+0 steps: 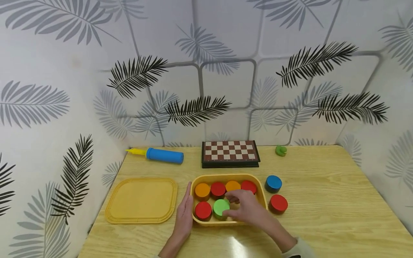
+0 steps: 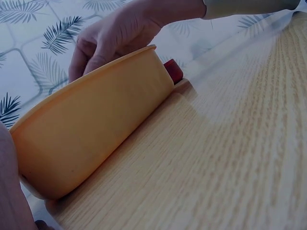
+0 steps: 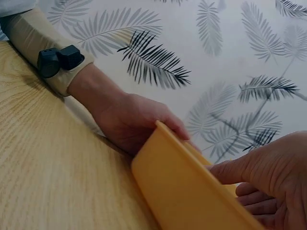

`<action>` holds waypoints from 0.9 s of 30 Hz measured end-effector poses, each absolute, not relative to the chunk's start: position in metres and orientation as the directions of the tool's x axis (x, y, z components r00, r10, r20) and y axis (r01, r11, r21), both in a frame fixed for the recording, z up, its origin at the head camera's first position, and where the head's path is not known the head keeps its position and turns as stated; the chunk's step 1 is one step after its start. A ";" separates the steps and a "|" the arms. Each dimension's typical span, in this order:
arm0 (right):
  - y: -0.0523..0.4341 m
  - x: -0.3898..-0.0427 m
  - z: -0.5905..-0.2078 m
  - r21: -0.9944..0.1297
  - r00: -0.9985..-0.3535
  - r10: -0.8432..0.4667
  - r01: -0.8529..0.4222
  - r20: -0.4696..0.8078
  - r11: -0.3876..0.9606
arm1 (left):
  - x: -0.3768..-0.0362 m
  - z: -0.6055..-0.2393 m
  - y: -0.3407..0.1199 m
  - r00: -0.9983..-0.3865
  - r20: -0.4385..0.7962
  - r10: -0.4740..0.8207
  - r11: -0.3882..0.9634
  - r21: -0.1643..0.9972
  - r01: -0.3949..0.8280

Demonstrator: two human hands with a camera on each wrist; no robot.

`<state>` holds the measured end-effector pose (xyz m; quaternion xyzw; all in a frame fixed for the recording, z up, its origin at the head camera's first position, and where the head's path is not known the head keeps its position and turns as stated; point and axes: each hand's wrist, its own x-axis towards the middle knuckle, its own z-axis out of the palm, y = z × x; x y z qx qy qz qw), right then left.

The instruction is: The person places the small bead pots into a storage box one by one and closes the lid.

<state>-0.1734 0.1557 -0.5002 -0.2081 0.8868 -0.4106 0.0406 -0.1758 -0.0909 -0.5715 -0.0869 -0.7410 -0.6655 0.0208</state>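
Green is the colour under the right hand [image 1: 246, 208]: its curled fingers close on the green disc [image 1: 221, 208] in the front row of the yellow tray [image 1: 262, 195], so this grip is shut around the disc rather than resting on it. The left hand [image 1: 184, 211] lies flat against the tray's left wall with fingers straight, holding nothing and only bracing the tray. Around the green disc sit a red disc [image 1: 203, 210] to its left and, behind, an orange disc [image 1: 202, 191], a second red disc [image 1: 218, 189], another orange disc [image 1: 232, 185] and a further red one [image 1: 248, 186], all close together. To handle this well, the disc probably wants moving straight up or down so it does not knock its neighbours, while the flat palm keeps the tray from sliding on the worktop [image 1: 322, 222]. Outside the tray stand a blue disc [image 1: 273, 183] and a lone red disc [image 1: 278, 203]. Farther out lie a yellow lid [image 1: 142, 200], a blue pump [image 1: 162, 155] and a chessboard [image 1: 230, 153].
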 end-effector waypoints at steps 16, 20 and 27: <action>0.225 -0.178 -0.483 -0.683 -0.941 -0.081 -0.295 0.328 0.668 | -0.175 -0.571 -0.090 -0.984 0.147 0.097 0.100 0.983 0.156; 0.240 -0.180 -0.485 -0.693 -0.947 -0.029 -0.254 0.319 0.675 | -0.175 -0.572 -0.089 -0.986 0.139 0.094 0.100 0.984 0.148; 0.265 -0.185 -0.495 -0.714 -0.962 0.030 -0.181 0.271 0.676 | -0.175 -0.573 -0.090 -0.987 0.127 0.093 0.117 0.984 0.138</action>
